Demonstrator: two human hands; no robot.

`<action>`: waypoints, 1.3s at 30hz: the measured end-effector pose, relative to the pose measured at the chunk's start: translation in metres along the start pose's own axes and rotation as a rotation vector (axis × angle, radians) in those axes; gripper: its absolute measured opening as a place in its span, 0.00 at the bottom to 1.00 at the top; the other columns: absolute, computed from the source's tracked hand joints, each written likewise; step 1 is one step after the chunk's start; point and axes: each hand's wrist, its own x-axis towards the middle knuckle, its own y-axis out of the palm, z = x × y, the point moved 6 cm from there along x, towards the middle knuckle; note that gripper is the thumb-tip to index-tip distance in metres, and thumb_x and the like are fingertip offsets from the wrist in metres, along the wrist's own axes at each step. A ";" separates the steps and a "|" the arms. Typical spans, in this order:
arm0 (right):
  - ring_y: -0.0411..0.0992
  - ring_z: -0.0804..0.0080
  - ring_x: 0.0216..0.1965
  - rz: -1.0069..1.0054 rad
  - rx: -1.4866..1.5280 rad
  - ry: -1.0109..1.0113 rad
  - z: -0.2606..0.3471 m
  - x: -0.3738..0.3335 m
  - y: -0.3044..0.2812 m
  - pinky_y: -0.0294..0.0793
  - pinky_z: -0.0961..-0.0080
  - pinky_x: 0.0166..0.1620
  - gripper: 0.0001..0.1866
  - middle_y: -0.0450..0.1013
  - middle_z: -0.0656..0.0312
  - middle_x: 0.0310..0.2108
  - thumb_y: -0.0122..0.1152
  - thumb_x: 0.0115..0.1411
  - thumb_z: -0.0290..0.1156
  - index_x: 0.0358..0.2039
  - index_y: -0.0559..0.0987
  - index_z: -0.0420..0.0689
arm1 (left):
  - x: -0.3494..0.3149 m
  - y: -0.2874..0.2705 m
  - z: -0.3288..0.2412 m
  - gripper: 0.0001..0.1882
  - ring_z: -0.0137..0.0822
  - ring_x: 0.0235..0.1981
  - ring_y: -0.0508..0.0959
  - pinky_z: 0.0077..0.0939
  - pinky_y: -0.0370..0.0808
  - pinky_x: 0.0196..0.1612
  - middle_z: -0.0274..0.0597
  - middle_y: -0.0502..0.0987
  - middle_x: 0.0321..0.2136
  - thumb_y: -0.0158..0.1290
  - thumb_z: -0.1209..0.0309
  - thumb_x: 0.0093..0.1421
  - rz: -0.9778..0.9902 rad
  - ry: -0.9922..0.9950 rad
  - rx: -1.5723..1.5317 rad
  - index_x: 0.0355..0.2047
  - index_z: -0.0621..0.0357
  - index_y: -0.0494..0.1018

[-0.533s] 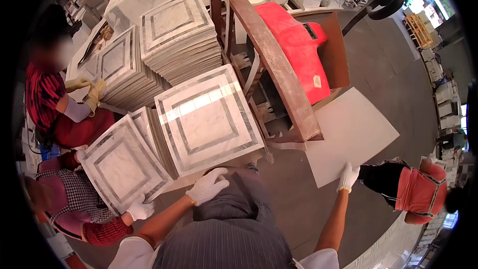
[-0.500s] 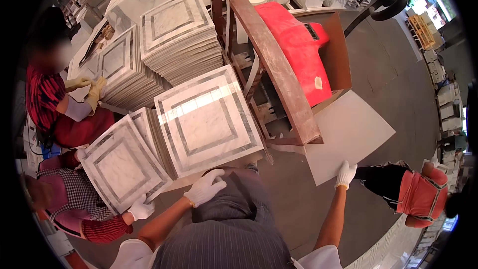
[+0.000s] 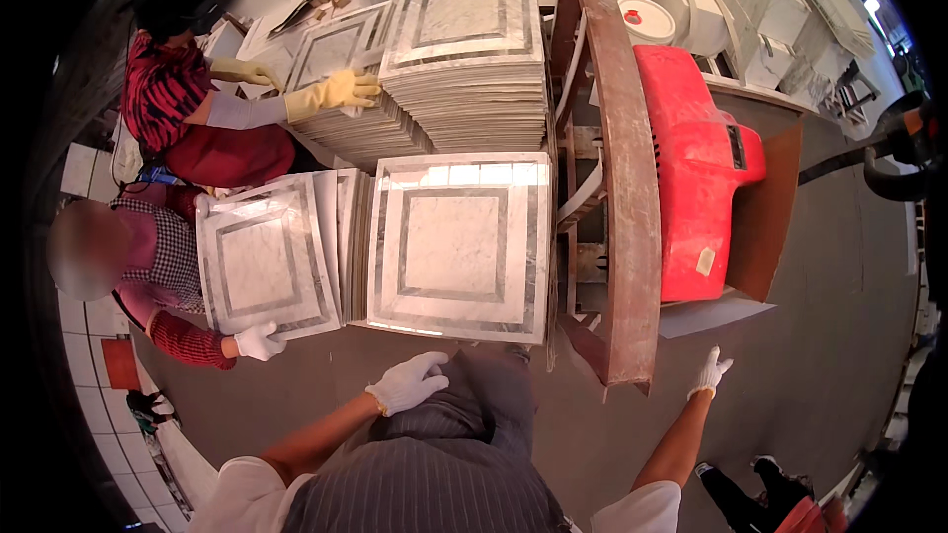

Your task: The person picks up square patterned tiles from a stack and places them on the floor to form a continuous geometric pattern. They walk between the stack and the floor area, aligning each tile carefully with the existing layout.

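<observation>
My right hand (image 3: 709, 375), in a white knit glove, is held out with fingers extended and nothing in it. Just beyond it, a pale thin sheet (image 3: 713, 318) shows as a strip at the near end of a red machine cover (image 3: 691, 207); the rest of it is hidden. My left hand (image 3: 410, 384), also in white, lies on my thigh with fingers stretched out. In front of that hand is a stack of square marble tiles with grey inlaid borders, its top tile (image 3: 457, 247) lying flat.
A rusty steel beam (image 3: 632, 237) stands between tiles and machine. At left, a co-worker's white-gloved hand (image 3: 260, 341) holds a tilted tile (image 3: 265, 262). Another's yellow glove (image 3: 336, 95) touches farther tile stacks (image 3: 464, 104). A dark lever handle (image 3: 899, 148) rises at right.
My right hand has let go of the pale sheet, which now sits by the red cover. The view has turned left. The co-worker's yellow glove has reached right across a stack.
</observation>
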 end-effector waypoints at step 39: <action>0.66 0.48 0.55 0.614 -0.653 -0.727 0.381 -0.236 0.619 0.65 0.64 0.57 0.38 0.66 0.42 0.54 0.57 0.58 0.48 0.63 0.61 0.41 | 0.323 -0.443 -0.030 0.33 0.51 0.54 0.70 0.40 0.68 0.56 0.53 0.65 0.56 0.55 0.59 0.53 -0.862 0.087 -0.052 0.58 0.54 0.63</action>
